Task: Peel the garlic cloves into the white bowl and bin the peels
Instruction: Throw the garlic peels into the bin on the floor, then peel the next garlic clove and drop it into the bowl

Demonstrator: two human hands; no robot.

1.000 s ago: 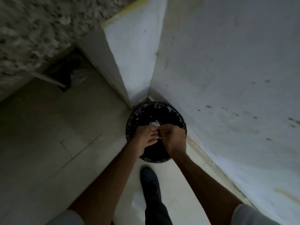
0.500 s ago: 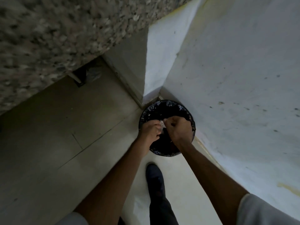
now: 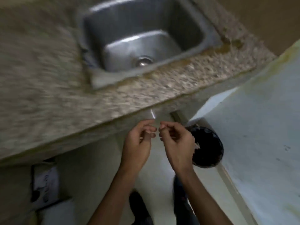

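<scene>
The peels (image 3: 197, 146) that show are a few pale scraps against the black liner inside the bin (image 3: 211, 138), which stands on the floor at 3 o'clock of the hands, in the corner by the wall (image 3: 259, 127). No clove or white bowl is in view.

Garlic skin is likely papery, almost weightless and brittle. It probably tears rather than lifts, and it tends to cling to damp skin, so it would drift rather than drop. Scraps are best pinched between thumb and fingertip and rubbed loose right over the bin's mouth. A peeled clove would be small, firm and a little slick, better cupped than pinched.

Both forearms reach forward from 6 o'clock, and the hands are level with each other and close together but apart. They sit in front of the desk (image 3: 48, 95) edge and not over the bin. The left hand (image 3: 138, 143) is palm-inward with its fingers (image 3: 148, 135) curled toward the thumb. The right hand (image 3: 177, 143) mirrors it, knuckles toward the bin, with fingertips bunched at its 11 o'clock. Motion blur hides whether either hand pinches a scrap or just curls on nothing; I cannot tell.

A thin pale streak (image 3: 152, 114) at 12 o'clock of the left fingertips may be a scrap or a glint. The sink (image 3: 129, 18) lies farther off at 12 o'clock.
</scene>
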